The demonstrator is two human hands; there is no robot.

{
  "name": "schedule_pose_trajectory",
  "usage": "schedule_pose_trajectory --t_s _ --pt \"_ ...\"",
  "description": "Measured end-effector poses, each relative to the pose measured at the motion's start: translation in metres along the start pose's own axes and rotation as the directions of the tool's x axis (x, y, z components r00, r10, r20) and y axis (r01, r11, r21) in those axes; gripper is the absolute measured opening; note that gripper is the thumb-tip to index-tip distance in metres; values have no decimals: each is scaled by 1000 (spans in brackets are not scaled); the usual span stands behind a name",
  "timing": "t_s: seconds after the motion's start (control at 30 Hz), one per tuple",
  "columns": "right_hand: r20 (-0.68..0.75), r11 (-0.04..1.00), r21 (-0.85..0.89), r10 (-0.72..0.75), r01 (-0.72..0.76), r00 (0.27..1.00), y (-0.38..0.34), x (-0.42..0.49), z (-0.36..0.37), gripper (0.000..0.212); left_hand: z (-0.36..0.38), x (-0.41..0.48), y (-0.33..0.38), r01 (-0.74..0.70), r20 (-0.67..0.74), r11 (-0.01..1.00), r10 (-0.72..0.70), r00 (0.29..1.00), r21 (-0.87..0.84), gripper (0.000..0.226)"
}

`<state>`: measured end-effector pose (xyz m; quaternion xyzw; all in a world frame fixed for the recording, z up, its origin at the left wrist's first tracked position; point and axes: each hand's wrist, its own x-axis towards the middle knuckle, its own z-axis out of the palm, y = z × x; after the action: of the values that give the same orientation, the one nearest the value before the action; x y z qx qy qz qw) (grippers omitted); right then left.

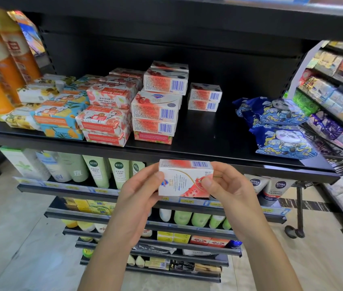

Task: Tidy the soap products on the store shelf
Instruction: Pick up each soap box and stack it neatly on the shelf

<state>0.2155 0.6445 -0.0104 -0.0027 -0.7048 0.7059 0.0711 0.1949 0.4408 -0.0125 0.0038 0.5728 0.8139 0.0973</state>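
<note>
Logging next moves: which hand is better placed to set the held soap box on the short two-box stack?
Right hand, probably: it and the left hand both grip the soap box, but the short stack stands up and rightward.

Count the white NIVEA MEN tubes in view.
2. One white NIVEA MEN tube stands on the lower shelf just right of the right hand; the second tube stands beside it, further right. Others may be hidden behind.
</note>
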Motion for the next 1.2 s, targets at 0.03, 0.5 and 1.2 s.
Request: schedule_pose_trajectory --t_s 0.03,0.5,1.2 --pt "14 1000 -9 -29 29 999 -1 -1 0 37 0 -1 0 2 4 1000 -2 1000 -7 47" --pt "101 995 -78 -51 59 994 -4 -5 -1 52 -2 -4 0 5 2 999 -5 1000 43 40" --pt "197 997 79 2 -18 980 2 1 -4 59 -4 3 -4 -1 -17 1000 1 1000 -24 62"
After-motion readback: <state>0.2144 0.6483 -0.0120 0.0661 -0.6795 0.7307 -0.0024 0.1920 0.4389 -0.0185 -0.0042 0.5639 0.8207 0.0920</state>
